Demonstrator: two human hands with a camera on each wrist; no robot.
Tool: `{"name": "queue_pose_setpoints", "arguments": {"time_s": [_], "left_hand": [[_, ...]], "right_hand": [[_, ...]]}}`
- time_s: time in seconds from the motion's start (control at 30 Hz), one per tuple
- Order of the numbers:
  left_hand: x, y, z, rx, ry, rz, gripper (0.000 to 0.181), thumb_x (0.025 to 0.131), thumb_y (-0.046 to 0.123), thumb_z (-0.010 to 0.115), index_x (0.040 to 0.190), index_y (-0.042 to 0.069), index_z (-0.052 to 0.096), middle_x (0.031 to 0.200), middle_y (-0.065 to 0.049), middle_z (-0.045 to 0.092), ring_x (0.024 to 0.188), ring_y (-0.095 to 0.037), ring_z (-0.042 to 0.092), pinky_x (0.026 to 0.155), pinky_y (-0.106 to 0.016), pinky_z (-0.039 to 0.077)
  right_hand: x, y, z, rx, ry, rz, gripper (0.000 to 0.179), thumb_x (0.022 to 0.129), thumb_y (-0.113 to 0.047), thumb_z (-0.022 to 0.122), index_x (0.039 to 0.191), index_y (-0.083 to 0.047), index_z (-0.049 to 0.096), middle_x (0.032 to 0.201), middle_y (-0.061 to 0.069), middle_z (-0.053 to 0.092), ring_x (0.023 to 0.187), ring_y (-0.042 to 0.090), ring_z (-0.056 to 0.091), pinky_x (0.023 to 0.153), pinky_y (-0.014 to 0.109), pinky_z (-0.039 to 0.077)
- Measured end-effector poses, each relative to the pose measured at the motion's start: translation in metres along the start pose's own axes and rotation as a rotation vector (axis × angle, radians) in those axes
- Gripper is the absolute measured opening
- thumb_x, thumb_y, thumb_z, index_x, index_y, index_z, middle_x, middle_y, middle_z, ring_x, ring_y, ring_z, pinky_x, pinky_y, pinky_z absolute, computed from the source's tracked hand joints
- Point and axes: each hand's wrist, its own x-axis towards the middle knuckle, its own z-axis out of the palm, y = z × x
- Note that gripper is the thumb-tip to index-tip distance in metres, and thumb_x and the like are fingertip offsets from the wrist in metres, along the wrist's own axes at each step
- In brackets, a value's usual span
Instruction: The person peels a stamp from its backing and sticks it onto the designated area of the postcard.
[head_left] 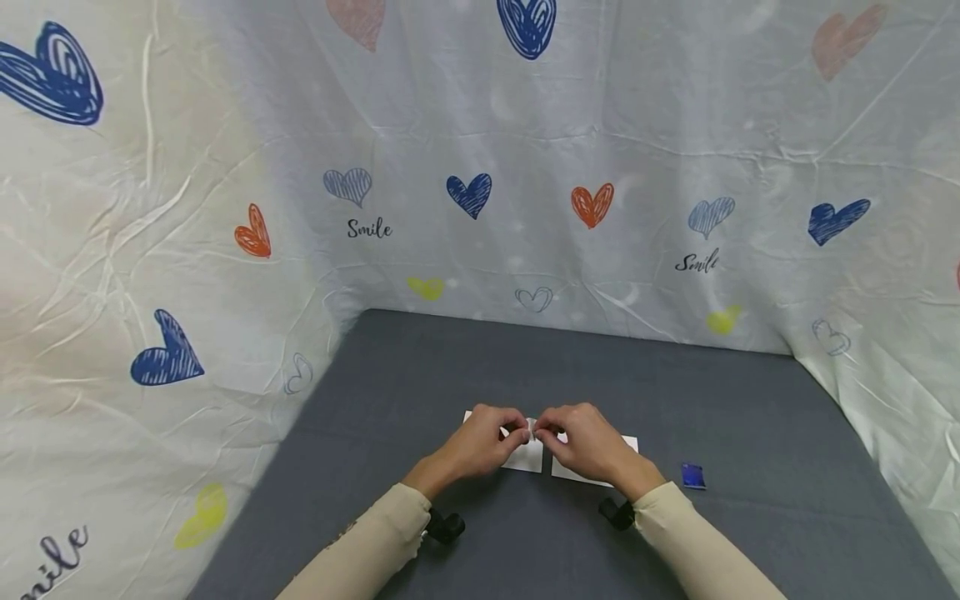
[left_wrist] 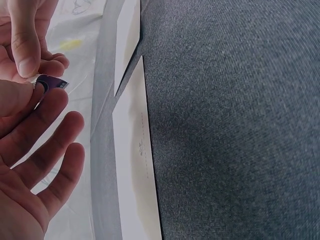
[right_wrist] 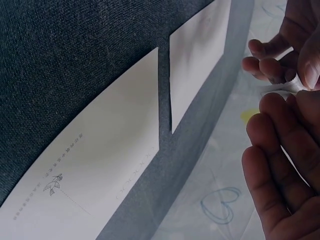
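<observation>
A small packet with a saw-toothed edge is held between both hands, dark purple on the face seen in the left wrist view [left_wrist: 52, 83] and whitish in the right wrist view [right_wrist: 285, 89]. My left hand [head_left: 480, 440] pinches one side of it between thumb and forefinger, its other fingers loosely bent. Thumb and fingertips of my right hand [head_left: 588, 442] pinch the other side. Below the hands two white cards, a left one [head_left: 525, 458] and a right one [head_left: 573, 475], lie side by side with a narrow gap. Fingers partly hide the packet.
A small blue packet [head_left: 693, 476] lies on the grey tabletop [head_left: 750, 417], right of the right hand. A white curtain [head_left: 420, 125] printed with hearts hangs behind and along the sides of the table. Fine print and a small bird drawing [right_wrist: 52, 186] mark the right card.
</observation>
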Motion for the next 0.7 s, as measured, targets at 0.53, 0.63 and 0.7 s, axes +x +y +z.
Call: {"name": "queue_pose_setpoints", "arguments": {"time_s": [0.53, 0.63, 0.7], "left_hand": [[-0.0017, -0.0046, 0.0017, 0.048, 0.046, -0.018, 0.011, 0.103, 0.008, 0.07, 0.098, 0.009, 0.08, 0.091, 0.001, 0.08, 0.082, -0.005, 0.069, 0.073, -0.023, 0.056], [-0.0027, -0.0054, 0.0015, 0.052, 0.052, -0.016, 0.011, 0.103, 0.009, 0.07, 0.098, 0.009, 0.081, 0.091, 0.002, 0.08, 0.082, -0.007, 0.07, 0.073, -0.023, 0.056], [-0.0032, -0.0056, 0.0015, 0.059, 0.054, -0.02, 0.011, 0.103, 0.009, 0.07, 0.098, 0.01, 0.081, 0.091, 0.002, 0.08, 0.082, -0.008, 0.071, 0.073, -0.023, 0.056]], "right_hand": [[-0.0058, 0.0058, -0.0027, -0.011, 0.075, 0.087, 0.007, 0.101, -0.014, 0.076, 0.097, -0.013, 0.083, 0.087, -0.008, 0.079, 0.075, 0.0, 0.069, 0.073, 0.03, 0.059], [-0.0072, 0.007, -0.0036, -0.007, 0.071, 0.123, 0.008, 0.102, -0.016, 0.076, 0.098, -0.014, 0.083, 0.086, -0.01, 0.079, 0.075, -0.002, 0.068, 0.075, 0.031, 0.06], [-0.0082, 0.0083, -0.0036, -0.007, 0.075, 0.14, 0.008, 0.102, -0.016, 0.076, 0.097, -0.014, 0.083, 0.086, -0.01, 0.078, 0.074, -0.003, 0.067, 0.075, 0.03, 0.06]]}}
